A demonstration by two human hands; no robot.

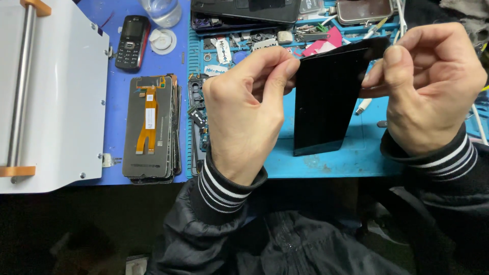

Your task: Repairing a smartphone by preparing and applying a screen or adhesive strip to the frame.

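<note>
Left hand: your left hand (244, 109) pinches the left upper edge of the black screen panel (326, 99), thumb and forefinger closed on it.
Right hand: your right hand (430, 86) grips the panel at its right upper corner, fingers closed on the edge.
Panel: it hangs in the air between both hands, above the blue mat (336, 160), tilted w/ the lower end toward you. Dark and glossy, approx. phone-sized shape.
Sleeves: black jacket w/ white-striped cuffs on both wrists.
Stack: a pile of phone displays (152, 130) lies face down on the surface, left of your left hand; the top one shows an orange flex cable.
Frame: a phone frame w/ small boards (197, 119) lies just beside the stack, partly behind your left hand.
Old phone: a small black keypad phone (132, 42) lies at the far side, near a clear plastic bottle (161, 11).
Machine: a white device w/ a metal roller (48, 97) stands at the left edge.
Far side: small parts, blades and tools lie on the mat behind the panel; they are too small to tell exactly, maybe screws also.
</note>
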